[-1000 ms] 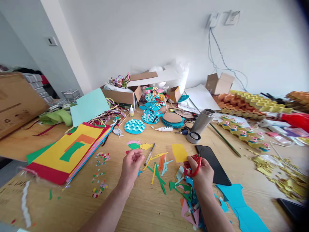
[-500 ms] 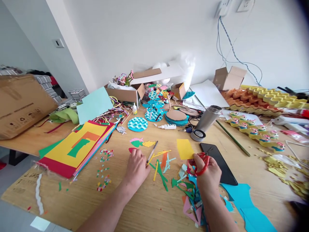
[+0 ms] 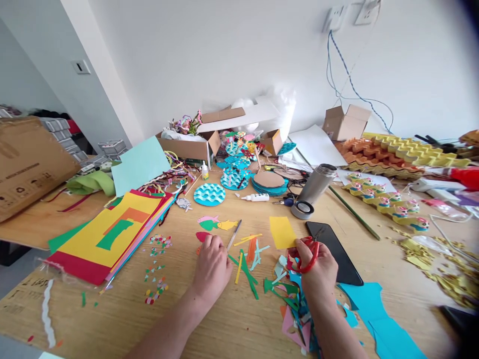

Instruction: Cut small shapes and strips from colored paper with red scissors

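Observation:
My left hand (image 3: pixel 212 264) rests on the table with its fingers curled down and together; whatever lies beneath the fingertips is hidden. An orange paper piece (image 3: pixel 198 251) peeks out beside them. Just beyond are a red paper fish (image 3: pixel 203 236), a green paper fish (image 3: pixel 208 225) and a yellow paper fish (image 3: pixel 227 225). A pen (image 3: pixel 234 234) lies by the knuckles. In my right hand (image 3: pixel 318 271) are red-handled scissors (image 3: pixel 314 255), blades pointing away, while thumb and finger pinch the corner of a yellow paper rectangle (image 3: pixel 282 232).
Paper strips (image 3: pixel 249 271) and a heap of coloured offcuts (image 3: pixel 295 311) lie between and below my hands. A black phone (image 3: pixel 335 254) and blue paper (image 3: pixel 374 309) are at the right. Stacked coloured sheets (image 3: pixel 80 262) lie left. A metal flask (image 3: pixel 318 184) stands behind.
The view has shifted slightly, so the table's contents appear a little further left. My left hand has drawn back slightly, uncovering more of the red fish and an orange piece. My right hand keeps its hold.

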### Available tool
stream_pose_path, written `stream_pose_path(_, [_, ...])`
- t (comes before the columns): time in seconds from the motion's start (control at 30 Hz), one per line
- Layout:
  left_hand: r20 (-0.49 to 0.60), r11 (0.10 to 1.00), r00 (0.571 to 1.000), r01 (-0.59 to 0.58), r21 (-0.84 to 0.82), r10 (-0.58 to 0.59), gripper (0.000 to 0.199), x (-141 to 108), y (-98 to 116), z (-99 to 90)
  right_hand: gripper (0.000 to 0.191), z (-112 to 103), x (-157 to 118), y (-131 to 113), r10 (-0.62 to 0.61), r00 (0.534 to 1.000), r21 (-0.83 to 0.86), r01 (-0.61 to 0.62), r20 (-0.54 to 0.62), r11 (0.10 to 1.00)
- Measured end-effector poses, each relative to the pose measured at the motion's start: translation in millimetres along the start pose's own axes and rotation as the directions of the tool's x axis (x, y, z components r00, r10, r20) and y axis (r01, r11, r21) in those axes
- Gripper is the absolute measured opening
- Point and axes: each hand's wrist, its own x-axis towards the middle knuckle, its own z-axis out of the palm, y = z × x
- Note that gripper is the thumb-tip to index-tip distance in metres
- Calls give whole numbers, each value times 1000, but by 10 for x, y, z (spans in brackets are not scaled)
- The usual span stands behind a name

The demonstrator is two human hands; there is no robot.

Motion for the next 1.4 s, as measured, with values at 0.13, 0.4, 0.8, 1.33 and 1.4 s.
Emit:
stream_pose_path(0.13, [4,999,999,-52,-6,52,17,30,72,-33,30,-6,7,-4,-9,1000,5,9,-6,1000])
stream_pose_path(0.4, [50,964,963,-267,13,266,20,361,185,69,29,-12,5,0,-17,1000,36,17,16,999])
stream_pose_path(0.8, [173,978,969,-154,-141,177,8,89,86,-76,27,7,-3,-15,4,1000,29,-4,-5,1000])
stream_pose_path(1.33, [252,973,958,-175,151,134,20,-153,267,-54,28,9,-11,12,-23,1000,36,22,18,999])
stream_pose_path(1.4, [254,974,957,-178,140,138,21,-153,264,-56,27,6,-13,20,-24,999,33,23,26,999])
